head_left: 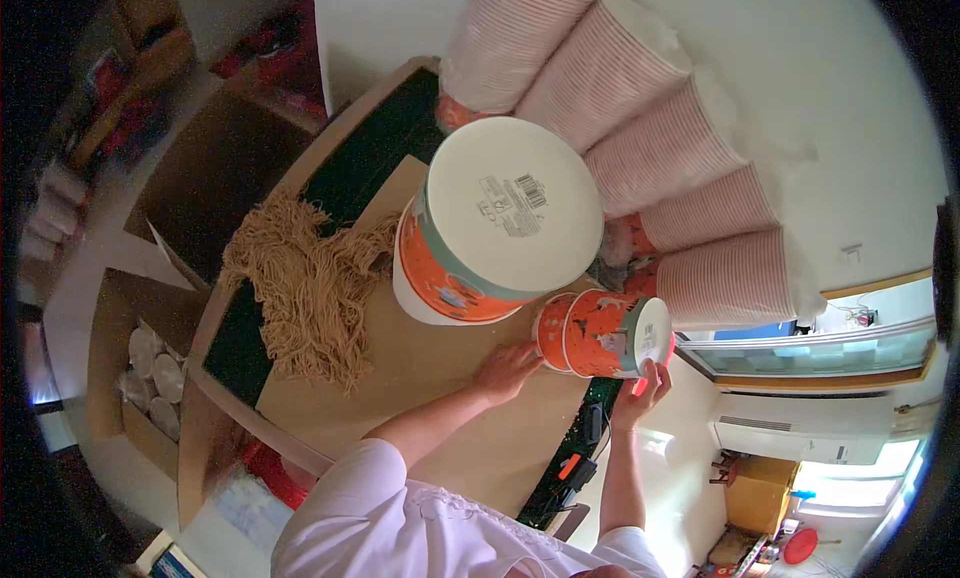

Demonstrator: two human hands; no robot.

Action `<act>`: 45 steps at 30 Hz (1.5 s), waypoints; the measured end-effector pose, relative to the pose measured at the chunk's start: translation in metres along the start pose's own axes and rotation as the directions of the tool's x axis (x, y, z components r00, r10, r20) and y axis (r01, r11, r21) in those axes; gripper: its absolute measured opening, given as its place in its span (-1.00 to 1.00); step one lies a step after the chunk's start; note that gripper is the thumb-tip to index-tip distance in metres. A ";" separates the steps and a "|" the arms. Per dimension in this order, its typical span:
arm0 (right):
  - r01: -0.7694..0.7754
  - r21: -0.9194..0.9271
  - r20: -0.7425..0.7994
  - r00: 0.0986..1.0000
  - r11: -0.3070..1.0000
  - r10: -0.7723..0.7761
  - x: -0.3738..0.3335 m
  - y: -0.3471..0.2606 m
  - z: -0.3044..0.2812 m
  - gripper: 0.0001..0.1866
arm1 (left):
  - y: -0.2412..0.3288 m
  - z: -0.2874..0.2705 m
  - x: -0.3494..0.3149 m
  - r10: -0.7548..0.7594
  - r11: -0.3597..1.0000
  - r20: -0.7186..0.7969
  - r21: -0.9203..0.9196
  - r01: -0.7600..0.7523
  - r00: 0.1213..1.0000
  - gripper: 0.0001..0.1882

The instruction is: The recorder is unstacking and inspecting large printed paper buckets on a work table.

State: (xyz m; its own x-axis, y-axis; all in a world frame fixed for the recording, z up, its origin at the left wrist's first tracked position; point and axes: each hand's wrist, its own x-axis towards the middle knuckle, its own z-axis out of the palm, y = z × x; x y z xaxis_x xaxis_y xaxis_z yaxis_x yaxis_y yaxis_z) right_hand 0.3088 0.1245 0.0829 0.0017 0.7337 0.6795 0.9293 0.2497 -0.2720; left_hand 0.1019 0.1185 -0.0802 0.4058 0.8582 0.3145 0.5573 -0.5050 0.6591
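Looming close to the camera, a big upturned orange cup (500,228) shows its white base and hides part of the bench (440,378) and the feet of the cup stacks (640,108) behind it; what holds it up cannot be made out. Those stacks, 5 long pale rows lying on their sides, run out of view at the top edge. The fisheye bends everything near the rim, and the dark corners on the left are hard to read. The left hand (508,368) lies palm down, fingers spread, on the brown bench, its fingertips touching the end of a short stack of orange cups (598,333) lying sideways. The right hand (640,393) is under that stack's other end, fingers curled up around its rim, so the stack is held between both hands just above the bench edge. A heap of tan noodles (305,288) lies on the bench to the left, well apart from the hands. A carton (140,368) of pale lids stands lower left.
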 end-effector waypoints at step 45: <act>-0.070 -0.062 -0.009 0.998 0.996 0.070 -0.014 -0.021 0.022 -0.59 | 0.008 -0.024 -0.003 0.006 0.997 0.062 0.074 -0.011 0.998 -0.44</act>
State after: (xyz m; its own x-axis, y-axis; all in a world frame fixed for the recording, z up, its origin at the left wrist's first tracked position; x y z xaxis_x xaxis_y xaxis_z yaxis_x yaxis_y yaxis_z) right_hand 0.2812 0.1231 0.0644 0.0698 0.7433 0.6654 0.9482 0.1578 -0.2758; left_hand 0.0875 0.1146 -0.0596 0.4529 0.8479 0.2757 0.6054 -0.5195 0.6030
